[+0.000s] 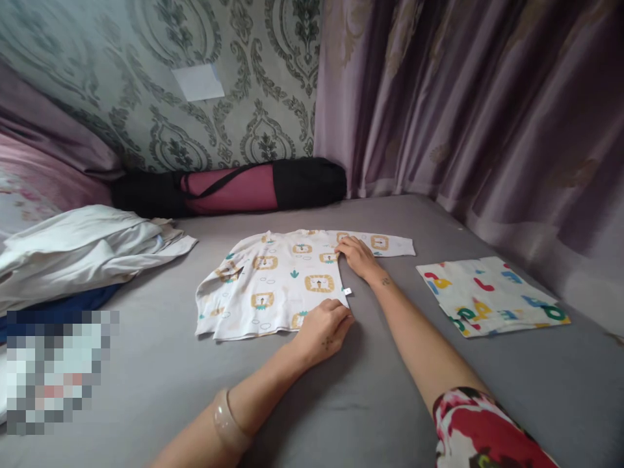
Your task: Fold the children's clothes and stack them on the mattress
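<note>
A small white long-sleeved shirt (280,283) with yellow lion faces and green leaf prints lies spread on the grey bed sheet. Its right-hand sleeve (397,245) stretches out flat to the side, while the other sleeve (214,296) hangs down along the body. My left hand (325,330), below a pale bangle on the wrist, is closed on the bottom right corner of the hem. At the underarm, where the sleeve meets the side seam, the bent fingers of my right hand (358,257) pinch the cloth. A little white tag (347,292) sticks out between both hands.
To the right lies a folded white cloth garment (492,292) with colourful letter-like prints. Pale crumpled clothes (97,244) and a dark blue piece (63,305) are piled at left. A long black and maroon bag (229,188) lies along the wall, beside purple curtains (468,97).
</note>
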Tool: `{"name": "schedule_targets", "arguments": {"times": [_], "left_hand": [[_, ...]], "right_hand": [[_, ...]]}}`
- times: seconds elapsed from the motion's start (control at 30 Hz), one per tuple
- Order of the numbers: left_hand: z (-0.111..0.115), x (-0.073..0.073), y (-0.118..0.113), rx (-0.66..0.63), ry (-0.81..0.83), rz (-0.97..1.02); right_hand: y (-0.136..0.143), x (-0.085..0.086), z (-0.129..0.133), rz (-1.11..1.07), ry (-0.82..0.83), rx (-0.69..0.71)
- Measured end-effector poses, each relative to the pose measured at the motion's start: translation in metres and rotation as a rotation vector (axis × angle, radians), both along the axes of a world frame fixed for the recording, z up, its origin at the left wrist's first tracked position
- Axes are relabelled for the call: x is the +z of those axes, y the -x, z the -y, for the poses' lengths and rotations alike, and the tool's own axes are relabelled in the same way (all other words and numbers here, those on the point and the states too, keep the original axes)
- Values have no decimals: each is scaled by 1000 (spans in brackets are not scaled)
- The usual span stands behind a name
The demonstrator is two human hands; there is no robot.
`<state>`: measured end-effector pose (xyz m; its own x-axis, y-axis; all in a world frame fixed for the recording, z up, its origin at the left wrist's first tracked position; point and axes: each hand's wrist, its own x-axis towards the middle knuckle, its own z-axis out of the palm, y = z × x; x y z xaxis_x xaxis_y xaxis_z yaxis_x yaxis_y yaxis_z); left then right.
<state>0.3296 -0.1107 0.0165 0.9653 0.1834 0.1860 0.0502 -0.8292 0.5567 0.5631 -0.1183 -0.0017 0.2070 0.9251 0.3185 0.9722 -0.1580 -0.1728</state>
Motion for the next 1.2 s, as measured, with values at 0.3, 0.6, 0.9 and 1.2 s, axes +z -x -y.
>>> {"name": "schedule_targets", "arguments": {"times": [0.3, 0.6, 0.9, 1.2], "left_hand": [[6, -2, 0, -93, -230, -22], [12, -18, 6, 378, -346, -108], [34, -20, 14, 214, -314, -196], [49, -3, 20, -187, -256, -120]], "right_hand": [[17, 13, 1, 0, 88, -104], [75, 6, -14, -98, 238, 35], [74, -7, -15, -86, 273, -37], [73, -5, -17, -13, 322, -50]]}}
